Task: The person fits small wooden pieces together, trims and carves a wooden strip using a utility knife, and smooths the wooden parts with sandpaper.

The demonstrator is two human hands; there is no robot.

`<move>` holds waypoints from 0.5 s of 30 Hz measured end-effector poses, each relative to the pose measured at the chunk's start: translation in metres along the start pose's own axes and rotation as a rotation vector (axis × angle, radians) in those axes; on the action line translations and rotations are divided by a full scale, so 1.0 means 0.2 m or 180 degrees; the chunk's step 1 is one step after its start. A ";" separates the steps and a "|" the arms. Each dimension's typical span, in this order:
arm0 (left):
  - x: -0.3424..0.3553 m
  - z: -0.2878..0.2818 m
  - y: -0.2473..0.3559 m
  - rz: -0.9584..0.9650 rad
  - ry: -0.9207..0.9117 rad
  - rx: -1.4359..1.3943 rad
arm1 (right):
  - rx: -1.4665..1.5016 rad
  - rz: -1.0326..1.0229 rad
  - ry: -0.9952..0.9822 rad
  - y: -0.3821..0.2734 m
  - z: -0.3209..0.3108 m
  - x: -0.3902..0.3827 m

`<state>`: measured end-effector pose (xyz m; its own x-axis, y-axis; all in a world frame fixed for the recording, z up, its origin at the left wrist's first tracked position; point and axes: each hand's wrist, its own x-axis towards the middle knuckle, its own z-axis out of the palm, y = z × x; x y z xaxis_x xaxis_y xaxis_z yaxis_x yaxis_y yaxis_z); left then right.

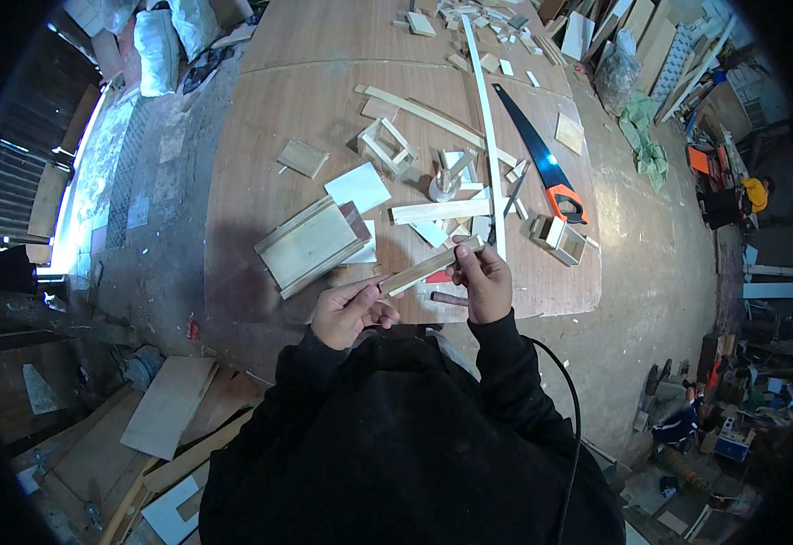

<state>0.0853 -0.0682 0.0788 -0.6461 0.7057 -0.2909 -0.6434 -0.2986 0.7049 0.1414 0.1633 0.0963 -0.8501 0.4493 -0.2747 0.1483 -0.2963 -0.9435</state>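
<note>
A short wooden strip (426, 268) is held between my two hands above the table's near edge, its right end tilted away from me. My left hand (349, 311) pinches the left end between thumb and fingers. The other end is gripped by my right hand (483, 280). Left of the strip lies a wooden box-like piece (313, 243) with ridged edges. Just past the strip is a pale wooden bar (444, 211). Below it, a dark-handled tool (449, 298) lies partly hidden by my right hand.
A handsaw (542, 159) with an orange handle lies at the right beside a long white strip (485, 118). Small open wooden frames (387, 147), a little wooden box (558, 241) and a cup (443, 188) stand on the table (251, 136). Offcuts cover the far end.
</note>
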 end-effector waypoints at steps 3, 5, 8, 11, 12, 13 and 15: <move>0.03 0.06 -0.02 0.0024 0.0104 -0.0159 | 0.0111 -0.0088 -0.0033 -0.06 -0.03 -0.02; 0.04 0.09 -0.03 0.0052 0.0127 -0.0150 | 0.0177 0.0009 0.0004 -0.11 -0.05 -0.05; 0.06 0.17 -0.03 0.0198 0.0110 -0.0199 | 0.0178 -0.0041 -0.0037 -0.18 -0.11 -0.06; 0.08 0.24 -0.04 0.0258 0.0283 -0.0209 | 0.0331 -0.0325 -0.0097 -0.25 -0.16 -0.07; 0.10 0.23 -0.06 0.0266 0.0264 -0.0188 | 0.0398 -0.0397 -0.0097 -0.29 -0.17 -0.08; 0.12 0.23 -0.09 0.0394 0.0135 -0.0275 | 0.0313 -0.0564 -0.0128 -0.29 -0.20 -0.09; 0.14 0.26 -0.11 0.0534 0.0005 -0.0335 | 0.0353 -0.0605 -0.0132 -0.30 -0.24 -0.08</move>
<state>0.1033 -0.0083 0.0884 -0.7484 0.6395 -0.1760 -0.5661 -0.4775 0.6720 0.1714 0.2150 0.1494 -0.8779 0.4714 -0.0838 -0.0712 -0.3015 -0.9508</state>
